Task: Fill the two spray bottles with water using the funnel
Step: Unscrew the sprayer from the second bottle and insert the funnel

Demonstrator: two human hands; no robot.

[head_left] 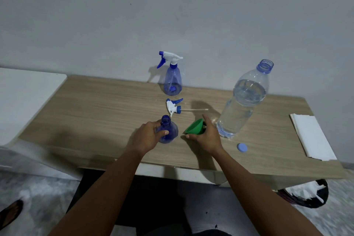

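- Gripping the uncapped blue spray bottle (168, 130) near the front edge of the wooden table (95, 111), a person's left hand (147, 136) wraps thumb and fingers round its body. The bottle stands upright with its neck open.
- Just to the right, the right hand (207, 137) holds the green funnel (195, 127), fingers curled round it. The funnel is tipped so its wide mouth faces left.
- A detached trigger head (173, 108) lies on its side just beyond the held bottle, its dip tube pointing right.
- Farther back, close to the wall, the second spray bottle (173, 82) stands upright with its trigger head fitted.
- On the right, a large clear water bottle (243, 101), uncapped and mostly full, stands just beside the right hand. Its blue cap (242, 147) lies nearer on the table.
- A flat white stack (310, 136) rests at the table's right end.
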